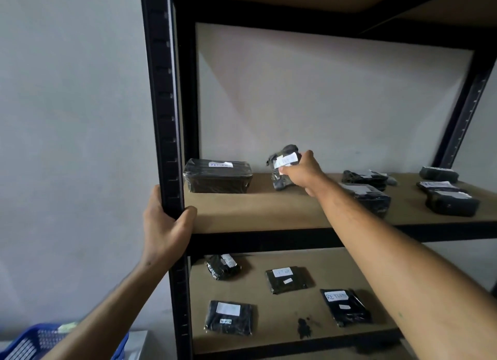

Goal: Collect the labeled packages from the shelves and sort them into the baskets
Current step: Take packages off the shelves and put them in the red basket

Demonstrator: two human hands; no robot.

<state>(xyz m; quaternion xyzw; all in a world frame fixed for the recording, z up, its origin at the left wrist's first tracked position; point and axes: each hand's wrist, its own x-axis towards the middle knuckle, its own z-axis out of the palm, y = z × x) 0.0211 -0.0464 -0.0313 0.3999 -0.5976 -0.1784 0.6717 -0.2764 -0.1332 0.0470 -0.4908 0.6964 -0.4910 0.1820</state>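
At a black rack (pixel 164 96), the left hand (pixel 165 230) grips the front post while the right hand (pixel 301 171) clasps a wrapped, labeled package (pixel 282 168), tilted up on the upper shelf (pixel 269 211); a blue basket (pixel 29 343) sits lower left.

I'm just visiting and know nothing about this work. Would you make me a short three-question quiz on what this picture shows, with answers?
1. True or false: the right hand grips a black wrapped package on the upper shelf.
2. What does the left hand hold? A) a package B) the black shelf post C) the blue basket
3. Fill in: the box-shaped package at the upper shelf's left end has a white label reading ____.

Key
1. True; the fingers curl round it, near its white label.
2. B; it grips the post at the level of the upper shelf.
3. RETURN.
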